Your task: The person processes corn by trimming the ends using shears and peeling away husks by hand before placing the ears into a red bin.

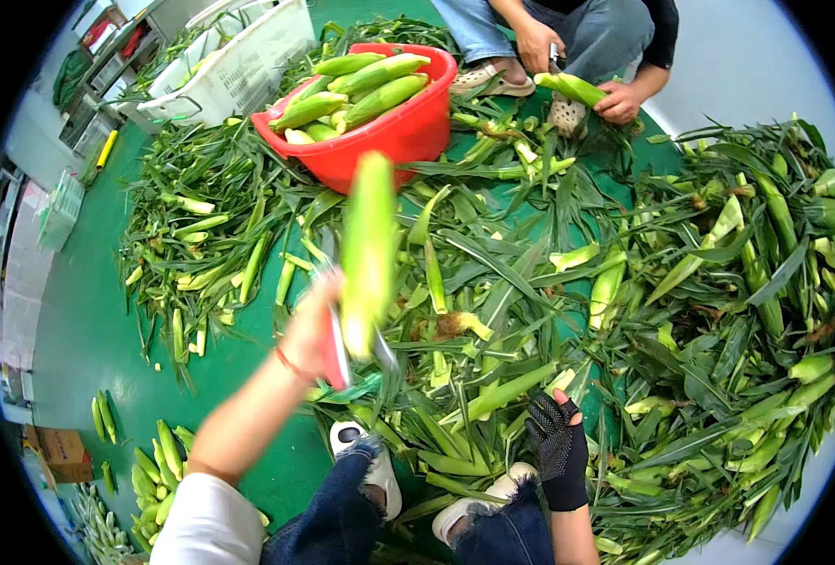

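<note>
My left hand [312, 320] is raised in front of me and closed around a red-handled knife [337, 360], whose blade points right. A blurred green corn ear [369, 247] stands upright right beside its fingers; I cannot tell whether the hand still touches it. Beyond it sits a red basin [408, 137] filled with trimmed corn ears. My right hand [557, 441], in a black glove, hovers low over cut husks by my right knee. Its fingers are loosely spread and hold nothing.
Husks and leaves [493, 282] cover the green floor. A big pile of unhusked corn [766, 282] lies at the right. Another person's hands [615, 99] hold a corn ear at the top. There is a white crate [248, 66] at the back left and trimmed ears [159, 466] at the lower left.
</note>
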{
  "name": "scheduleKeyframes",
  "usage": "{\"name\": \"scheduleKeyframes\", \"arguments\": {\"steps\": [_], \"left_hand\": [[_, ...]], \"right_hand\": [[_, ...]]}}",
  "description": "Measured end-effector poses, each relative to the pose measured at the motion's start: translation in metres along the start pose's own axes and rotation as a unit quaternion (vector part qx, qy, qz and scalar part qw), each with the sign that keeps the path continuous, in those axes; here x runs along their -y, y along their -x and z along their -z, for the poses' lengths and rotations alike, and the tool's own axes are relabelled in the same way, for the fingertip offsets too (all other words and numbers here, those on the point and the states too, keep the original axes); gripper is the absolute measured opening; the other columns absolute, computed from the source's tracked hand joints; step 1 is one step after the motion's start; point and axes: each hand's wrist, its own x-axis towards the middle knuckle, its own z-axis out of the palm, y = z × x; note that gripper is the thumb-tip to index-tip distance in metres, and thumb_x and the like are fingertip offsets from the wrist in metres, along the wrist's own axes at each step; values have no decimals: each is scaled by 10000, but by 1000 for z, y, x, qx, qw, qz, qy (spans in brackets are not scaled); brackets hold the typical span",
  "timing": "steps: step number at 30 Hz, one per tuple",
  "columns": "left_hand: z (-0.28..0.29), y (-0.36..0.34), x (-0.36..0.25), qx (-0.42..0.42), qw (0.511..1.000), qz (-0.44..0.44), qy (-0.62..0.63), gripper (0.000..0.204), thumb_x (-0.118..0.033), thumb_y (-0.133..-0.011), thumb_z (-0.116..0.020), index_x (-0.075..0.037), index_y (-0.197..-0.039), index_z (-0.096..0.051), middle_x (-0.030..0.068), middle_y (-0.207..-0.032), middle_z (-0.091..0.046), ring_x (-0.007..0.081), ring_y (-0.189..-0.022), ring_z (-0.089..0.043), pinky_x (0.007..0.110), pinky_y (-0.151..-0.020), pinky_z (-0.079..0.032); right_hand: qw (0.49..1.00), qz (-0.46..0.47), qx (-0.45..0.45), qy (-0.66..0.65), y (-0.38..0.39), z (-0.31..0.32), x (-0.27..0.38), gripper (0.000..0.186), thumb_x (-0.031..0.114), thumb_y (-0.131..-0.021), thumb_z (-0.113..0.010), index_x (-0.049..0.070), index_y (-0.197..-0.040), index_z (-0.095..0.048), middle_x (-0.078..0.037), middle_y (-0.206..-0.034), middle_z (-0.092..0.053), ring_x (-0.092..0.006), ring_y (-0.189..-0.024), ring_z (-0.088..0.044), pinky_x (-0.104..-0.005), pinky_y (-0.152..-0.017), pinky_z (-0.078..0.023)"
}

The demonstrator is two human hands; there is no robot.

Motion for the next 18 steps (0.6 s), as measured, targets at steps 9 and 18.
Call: {"name": "scheduleKeyframes", "arguments": {"steps": [9, 18], "left_hand": [[-48, -162, -92, -81, 996, -21, 33, 297, -291, -860, -622, -58, -1032, -555, 113, -984, -602, 260, -929, -583, 400, -867, -461], [-42, 35, 121, -13, 942, 336, -16, 434, -302, -824, -585, -83, -1191, -508, 85, -933, -610, 277, -912, -600, 488, -863, -453]], "right_hand": [[945, -69, 106, 303, 5, -12, -41, 345, 246, -935, -502, 43, -1211, -539, -49, -1140, -576, -130, -1085, -506, -277, -969, -359], [837, 176, -174, 489, -20, 179, -2, 223, 205, -901, -509, 96, -1075, -596, -126, -997, -641, -266, -943, -618, -348, -813, -467]]}}
